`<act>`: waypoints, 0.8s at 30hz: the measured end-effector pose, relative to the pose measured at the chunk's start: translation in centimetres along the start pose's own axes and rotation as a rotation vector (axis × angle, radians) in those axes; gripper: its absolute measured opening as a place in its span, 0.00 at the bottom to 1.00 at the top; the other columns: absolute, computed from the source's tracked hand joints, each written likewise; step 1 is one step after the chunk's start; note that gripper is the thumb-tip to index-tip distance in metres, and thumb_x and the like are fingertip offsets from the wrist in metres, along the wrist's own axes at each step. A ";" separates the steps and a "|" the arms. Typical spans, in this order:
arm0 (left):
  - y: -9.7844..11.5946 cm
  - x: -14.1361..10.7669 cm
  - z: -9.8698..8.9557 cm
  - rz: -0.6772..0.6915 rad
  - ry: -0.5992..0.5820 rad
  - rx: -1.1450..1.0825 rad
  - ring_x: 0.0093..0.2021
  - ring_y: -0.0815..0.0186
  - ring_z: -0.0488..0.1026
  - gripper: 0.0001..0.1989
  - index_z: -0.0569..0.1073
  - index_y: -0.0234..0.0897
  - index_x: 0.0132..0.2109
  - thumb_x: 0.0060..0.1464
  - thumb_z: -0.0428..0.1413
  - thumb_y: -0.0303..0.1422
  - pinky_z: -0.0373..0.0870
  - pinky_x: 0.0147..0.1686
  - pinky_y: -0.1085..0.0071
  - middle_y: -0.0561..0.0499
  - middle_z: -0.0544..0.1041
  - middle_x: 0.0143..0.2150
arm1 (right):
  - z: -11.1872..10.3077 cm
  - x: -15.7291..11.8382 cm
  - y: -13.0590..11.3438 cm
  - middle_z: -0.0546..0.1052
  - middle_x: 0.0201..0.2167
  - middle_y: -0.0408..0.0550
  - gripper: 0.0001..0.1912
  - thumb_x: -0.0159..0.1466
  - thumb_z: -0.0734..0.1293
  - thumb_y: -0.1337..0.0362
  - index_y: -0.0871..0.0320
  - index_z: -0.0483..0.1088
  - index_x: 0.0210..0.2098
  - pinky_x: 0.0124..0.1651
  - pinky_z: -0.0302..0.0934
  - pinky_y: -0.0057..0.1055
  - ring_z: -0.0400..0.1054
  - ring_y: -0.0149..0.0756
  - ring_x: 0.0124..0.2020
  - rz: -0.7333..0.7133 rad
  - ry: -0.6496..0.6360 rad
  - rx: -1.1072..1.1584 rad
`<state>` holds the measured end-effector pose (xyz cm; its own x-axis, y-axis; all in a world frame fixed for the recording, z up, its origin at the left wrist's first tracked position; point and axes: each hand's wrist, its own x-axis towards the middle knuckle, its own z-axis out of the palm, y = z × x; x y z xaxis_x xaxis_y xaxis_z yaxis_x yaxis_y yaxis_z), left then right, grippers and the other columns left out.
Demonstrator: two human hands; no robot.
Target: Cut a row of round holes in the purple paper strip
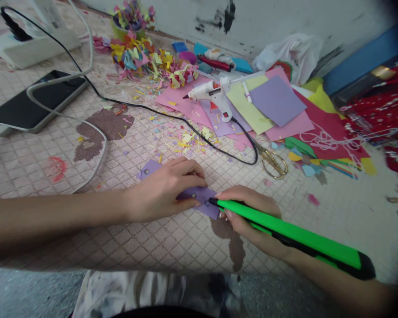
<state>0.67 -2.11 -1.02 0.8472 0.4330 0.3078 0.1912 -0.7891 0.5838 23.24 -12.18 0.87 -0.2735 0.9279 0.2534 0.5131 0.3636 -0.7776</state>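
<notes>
1. At the back, a yellow-green cup [121, 32] holds a heap of paper cuttings [132, 14], pink, purple and yellow, spilling over its rim.
2. Farther right, against the wall, sits a crumpled white plastic bag [293, 55]; you cannot tell what is inside it.
3. Your purple paper strip [203, 194] lies on the quilted tablecloth [135, 251], near the edge closest to you. It is narrow and flat, set at a slant; it bears a round dark-edged mark near its far left end, another near its middle, and a small drawn ring by its right end.
4. Your left hand [169, 187] rests across the strip, covering part of it. The fingers are bent and close together, with the thumb apart from them; you cannot tell whether they pinch the paper.
5. Your right hand [257, 199] has its fingers clamped around a green cutter [298, 232], whose black tip sits over the strip's right end, beside the drawn ring. Whether the tip touches the paper is unclear.
</notes>
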 end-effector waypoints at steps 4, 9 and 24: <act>0.0 0.0 0.0 0.000 -0.001 0.000 0.48 0.59 0.70 0.10 0.76 0.36 0.48 0.59 0.60 0.30 0.67 0.50 0.60 0.45 0.74 0.48 | 0.0 0.5 -0.3 0.80 0.37 0.46 0.16 0.63 0.64 0.73 0.50 0.73 0.47 0.36 0.72 0.35 0.76 0.36 0.33 -0.046 -0.033 -0.014; 0.1 0.0 0.0 0.008 0.006 -0.001 0.48 0.59 0.71 0.10 0.76 0.35 0.48 0.58 0.60 0.29 0.68 0.50 0.61 0.45 0.74 0.47 | 0.0 0.4 -0.1 0.80 0.37 0.46 0.15 0.63 0.65 0.73 0.51 0.73 0.46 0.36 0.72 0.33 0.76 0.36 0.34 -0.064 -0.039 0.000; 0.1 -0.1 0.0 0.008 0.010 0.028 0.48 0.58 0.71 0.11 0.76 0.35 0.49 0.59 0.61 0.30 0.68 0.50 0.59 0.45 0.74 0.48 | -0.2 0.0 -0.1 0.81 0.35 0.45 0.14 0.62 0.65 0.72 0.51 0.74 0.45 0.34 0.72 0.33 0.76 0.36 0.31 0.024 -0.004 -0.001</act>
<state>0.61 -2.27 -0.99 0.8438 0.4309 0.3200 0.1982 -0.8042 0.5603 23.33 -12.18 1.12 -0.2647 0.9360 0.2321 0.5203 0.3413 -0.7828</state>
